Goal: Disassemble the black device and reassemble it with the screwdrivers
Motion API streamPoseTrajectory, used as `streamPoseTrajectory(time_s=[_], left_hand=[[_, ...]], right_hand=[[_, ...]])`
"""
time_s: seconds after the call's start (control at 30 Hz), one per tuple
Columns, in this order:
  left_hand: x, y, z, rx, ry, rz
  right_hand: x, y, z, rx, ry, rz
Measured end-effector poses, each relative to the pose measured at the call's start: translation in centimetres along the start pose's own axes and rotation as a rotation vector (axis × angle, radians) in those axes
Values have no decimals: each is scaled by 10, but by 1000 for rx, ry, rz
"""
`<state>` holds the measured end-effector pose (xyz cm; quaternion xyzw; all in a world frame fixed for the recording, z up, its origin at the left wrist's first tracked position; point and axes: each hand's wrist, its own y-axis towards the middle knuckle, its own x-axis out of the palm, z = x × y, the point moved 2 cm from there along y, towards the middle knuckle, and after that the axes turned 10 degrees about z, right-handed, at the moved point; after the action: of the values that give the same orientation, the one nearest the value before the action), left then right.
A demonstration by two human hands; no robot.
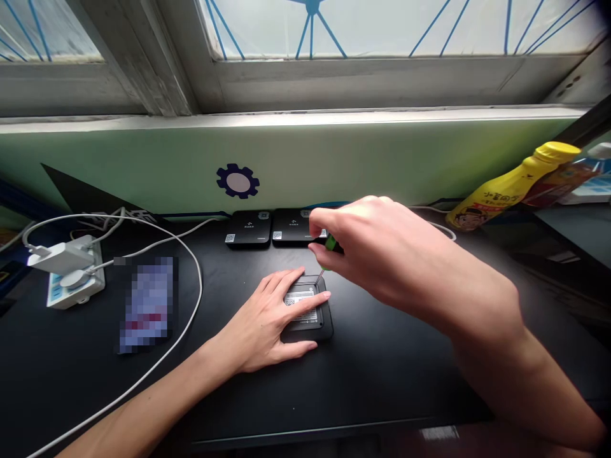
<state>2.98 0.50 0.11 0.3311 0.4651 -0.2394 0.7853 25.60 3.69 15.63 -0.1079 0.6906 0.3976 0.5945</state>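
A small black box (312, 321) with a white label lies upside down near the middle of the black desk (391, 375). My left hand (270, 321) rests flat on it, fingers spread over its left side and thumb along its front edge. My right hand (367, 245) is closed around a green-handled screwdriver (328, 247), whose thin tip touches the box's far right corner.
Two more black boxes (249, 229) (292, 227) stand against the green wall. A white power strip (71, 273) with chargers and white cables (193, 273) sits at the left, beside a blurred phone (146, 304). A yellow bottle (513, 187) leans at the right.
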Motion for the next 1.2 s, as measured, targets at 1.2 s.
streamPoseTrajectory(time_s=[1.2], left_hand=[[-1,-3,2,-38,-27,6]], right_hand=[[-23,0,12,-80,335,-69]])
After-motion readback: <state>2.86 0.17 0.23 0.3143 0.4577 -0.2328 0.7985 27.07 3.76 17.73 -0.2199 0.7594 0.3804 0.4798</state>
